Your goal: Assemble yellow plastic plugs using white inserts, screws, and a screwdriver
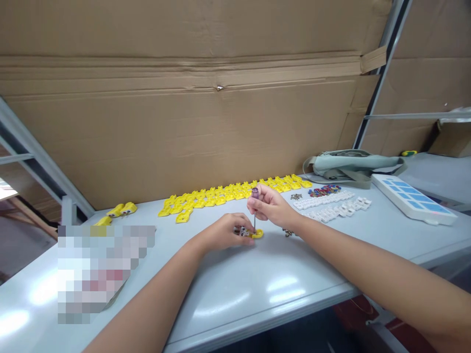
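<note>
Your two bare hands work over a pale table (206, 304). Your right hand (270, 202) is closed around the purple handle of a screwdriver (255, 196), which stands nearly upright. Your left hand (233, 230), just left of the screwdriver, pinches a yellow piece (259, 234) between thumb and fingers. That piece lies low on the table, right at the foot of the screwdriver (whether the tip touches it is too small to tell). Some white and dark detail shows between your left fingers.

Behind the screwdriver, yellow parts (221, 195) run in long slanting rows. To its far left sit a few more yellow units (127, 208), and nearer you on that side is a pixelated patch (106, 274) that hides whatever lies there.

Just right of the screwdriver is a small pile of screws (288, 232), partly behind your right forearm. Farther right and back are rows of white parts (324, 200), a heap of red and blue bits (324, 190), a pale green bag (342, 163) and a white case (414, 197) with blue panels. Beyond the screwdriver and the rows rises a wall of cardboard (191, 132).
</note>
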Motion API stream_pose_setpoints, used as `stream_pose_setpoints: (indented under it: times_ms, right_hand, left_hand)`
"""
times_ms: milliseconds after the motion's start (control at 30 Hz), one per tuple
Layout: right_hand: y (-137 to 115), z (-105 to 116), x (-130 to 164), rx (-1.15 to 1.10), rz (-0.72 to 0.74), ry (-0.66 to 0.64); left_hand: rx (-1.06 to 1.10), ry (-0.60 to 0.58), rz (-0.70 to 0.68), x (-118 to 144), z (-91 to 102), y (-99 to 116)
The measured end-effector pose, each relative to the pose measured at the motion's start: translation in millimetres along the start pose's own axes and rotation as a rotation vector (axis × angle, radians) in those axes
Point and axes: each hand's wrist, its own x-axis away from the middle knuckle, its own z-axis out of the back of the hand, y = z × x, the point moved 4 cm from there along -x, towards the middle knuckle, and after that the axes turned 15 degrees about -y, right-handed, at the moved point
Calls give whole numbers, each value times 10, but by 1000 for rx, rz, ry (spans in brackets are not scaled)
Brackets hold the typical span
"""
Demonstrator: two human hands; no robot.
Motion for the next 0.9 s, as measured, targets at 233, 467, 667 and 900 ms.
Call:
stream_pose_setpoints:
  times_ms: [233, 467, 667, 900]
  right_hand:
    - [-10, 91, 5, 93, -3, -25]
    - [17, 64, -13, -23, -16, -119]
    - [90, 38, -7, -91, -3, -52]
    - [6, 78, -6, 21, -26, -71]
  left_hand:
    - [4, 3, 10, 1, -3, 9]
    - [7, -6, 24, 6, 5, 9]
    - [1, 2, 28, 8, 3, 13]
    - [5, -6, 24, 10, -3, -3]
